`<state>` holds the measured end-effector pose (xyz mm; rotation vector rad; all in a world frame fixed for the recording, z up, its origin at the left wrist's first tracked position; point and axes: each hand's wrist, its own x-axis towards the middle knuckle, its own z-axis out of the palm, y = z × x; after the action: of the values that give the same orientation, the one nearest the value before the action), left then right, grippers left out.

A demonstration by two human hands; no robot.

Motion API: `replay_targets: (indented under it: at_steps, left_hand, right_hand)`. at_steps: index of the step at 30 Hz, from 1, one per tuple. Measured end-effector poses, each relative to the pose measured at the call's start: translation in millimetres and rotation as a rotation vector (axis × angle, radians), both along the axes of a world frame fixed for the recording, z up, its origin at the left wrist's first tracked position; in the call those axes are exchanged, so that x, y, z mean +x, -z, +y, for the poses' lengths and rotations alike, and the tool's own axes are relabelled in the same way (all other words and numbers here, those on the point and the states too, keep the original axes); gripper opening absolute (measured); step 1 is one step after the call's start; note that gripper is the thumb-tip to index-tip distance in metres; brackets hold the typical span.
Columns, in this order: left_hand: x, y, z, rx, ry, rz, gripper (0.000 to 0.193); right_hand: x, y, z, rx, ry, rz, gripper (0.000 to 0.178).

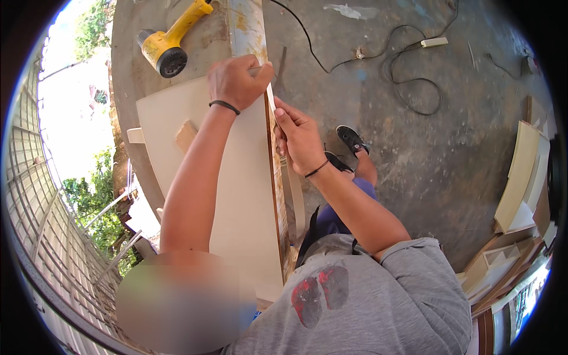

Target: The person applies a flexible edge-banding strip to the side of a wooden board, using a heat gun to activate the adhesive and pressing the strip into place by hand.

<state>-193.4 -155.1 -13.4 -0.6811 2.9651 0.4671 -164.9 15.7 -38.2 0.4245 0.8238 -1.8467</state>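
A large pale board lies along the bench with its long brown edge toward my right. My left hand is closed in a fist at the board's far right corner. A bit of something grey shows at its thumb, mostly hidden by the fingers. Lower down the same edge, my right hand pinches a thin white strip between thumb and fingers. The strip runs up along the edge to my left fist. Below my right hand, a beige length of strip hangs beside the bench.
A yellow heat gun lies beyond the board. Small wood pieces rest on and beside the board. A black cable loops over the concrete floor. Cut panels stand at the right; a metal grille bounds the left.
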Motion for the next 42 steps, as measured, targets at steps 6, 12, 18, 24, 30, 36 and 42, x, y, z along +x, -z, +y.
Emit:
replay_targets:
  at_steps: [6, 12, 18, 24, 30, 36, 42]
  left_hand:
    - [-0.2, -8.0, 1.8, -0.030, 0.028, -0.034, 0.036]
    - [0.9, -7.4, 1.7, -0.033, 0.039, -0.023, 0.036]
    - [0.8, -7.2, 1.0, -0.029, 0.036, -0.034, 0.036]
    - [-1.4, -10.5, 1.3, -0.034, 0.054, -0.048, 0.036]
    - [1.6, -2.6, -0.5, -0.044, 0.074, 0.023, 0.033]
    - [0.0, -4.5, 0.1, -0.014, 0.041, 0.009, 0.036]
    - [3.9, 0.9, 0.9, -0.047, 0.057, 0.103, 0.038]
  right_hand:
    - [2.0, -5.0, -6.0, 0.046, -0.020, 0.000, 0.034]
    - [3.7, -2.5, -7.9, 0.074, -0.041, -0.003, 0.034]
    - [4.2, -5.9, -8.9, 0.087, -0.031, 0.019, 0.033]
    - [5.0, -8.1, -10.7, 0.094, -0.027, 0.034, 0.033]
    - [17.9, -9.1, -1.1, 0.144, -0.145, 0.051, 0.033]
    - [20.4, -17.8, 6.5, 0.156, -0.214, 0.024, 0.031]
    - [29.4, -9.9, 18.9, 0.189, -0.401, 0.063, 0.033]
